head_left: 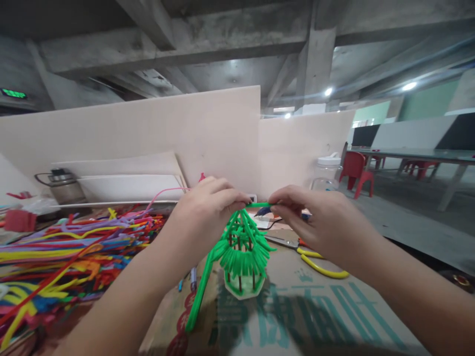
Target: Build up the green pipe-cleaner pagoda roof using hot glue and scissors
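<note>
Between my two hands a short length of green pipe cleaner [259, 204] is stretched level, just above the peak of a small green pavilion model [245, 262]. My left hand [211, 202] pinches its left end near the peak. The other end is pinched by the thumb and fingertips of my right hand [315, 212]. The model has a fringed roof of green pipe cleaners, thin brown posts and a pale many-sided base. Leaning beside it on the left is a long green pipe cleaner strand [200, 296].
Under the model lies printed cardboard [315, 316]. Scissors [315, 257] with yellow handles rest behind my right hand. A heap of coloured pipe cleaners [81, 247] covers the left side. A dark bottle [61, 185], a clear jar [328, 173] and a pale partition [215, 133] stand behind.
</note>
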Demonstrator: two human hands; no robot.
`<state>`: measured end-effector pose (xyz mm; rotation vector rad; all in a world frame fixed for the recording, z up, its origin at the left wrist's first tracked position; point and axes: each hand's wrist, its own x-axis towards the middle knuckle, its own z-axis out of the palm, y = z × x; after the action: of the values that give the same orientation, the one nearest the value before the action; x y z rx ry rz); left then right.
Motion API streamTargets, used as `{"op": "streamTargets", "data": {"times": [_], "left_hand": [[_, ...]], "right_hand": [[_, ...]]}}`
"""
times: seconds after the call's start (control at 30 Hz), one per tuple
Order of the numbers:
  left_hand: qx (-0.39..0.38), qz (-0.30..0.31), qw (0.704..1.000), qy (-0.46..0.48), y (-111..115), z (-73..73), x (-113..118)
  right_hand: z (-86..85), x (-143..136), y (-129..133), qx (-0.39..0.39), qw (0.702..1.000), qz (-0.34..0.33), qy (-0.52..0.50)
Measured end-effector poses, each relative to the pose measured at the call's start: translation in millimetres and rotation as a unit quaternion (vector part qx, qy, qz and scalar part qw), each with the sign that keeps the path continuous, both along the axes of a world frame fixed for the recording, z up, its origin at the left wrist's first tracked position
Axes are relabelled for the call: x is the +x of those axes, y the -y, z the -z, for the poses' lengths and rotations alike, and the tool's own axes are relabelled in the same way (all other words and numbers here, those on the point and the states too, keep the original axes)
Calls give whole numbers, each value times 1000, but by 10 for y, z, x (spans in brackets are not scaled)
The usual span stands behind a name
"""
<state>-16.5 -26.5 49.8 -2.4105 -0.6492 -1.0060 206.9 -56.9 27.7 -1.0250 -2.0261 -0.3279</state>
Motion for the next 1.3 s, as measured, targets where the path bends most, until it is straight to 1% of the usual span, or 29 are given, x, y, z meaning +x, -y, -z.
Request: {"op": "streamTargets", "data": {"times": [0.07, 0.17, 0.23, 0.47, 0.63, 0.73, 0.87, 1.03, 1.2, 1.3], "left_hand": [[33, -1, 999, -14, -2, 21, 5], [63, 2, 997, -45, 11, 43, 24], [72, 5, 996, -61, 23, 52, 47], [41, 13, 998, -48, 34, 29, 102], [41, -7, 997, -67, 14, 24, 84], [31, -5, 997, -71, 4, 38, 82], [7, -6, 998, -63, -9, 44, 88], [-1, 0, 998, -62, -45, 22, 93], [10, 27, 997, -74, -75, 10, 74], [-5, 28, 999, -41, -38, 18, 57]], "right_hand": [[8, 30, 30, -36, 999, -6, -3], [5, 97, 61, -93, 996, -11, -1], [-4, 138, 68, -102, 995, -8, 2], [-10, 181, 104, -25, 1000, 19, 1], [4, 162, 118, -11, 999, 24, 19], [24, 156, 105, -4, 999, 25, 25], [60, 156, 76, 29, 999, 24, 11], [73, 150, 79, 61, 996, 38, 53], [31, 146, 120, 63, 994, 37, 77], [5, 147, 146, 54, 995, 42, 74]]}}
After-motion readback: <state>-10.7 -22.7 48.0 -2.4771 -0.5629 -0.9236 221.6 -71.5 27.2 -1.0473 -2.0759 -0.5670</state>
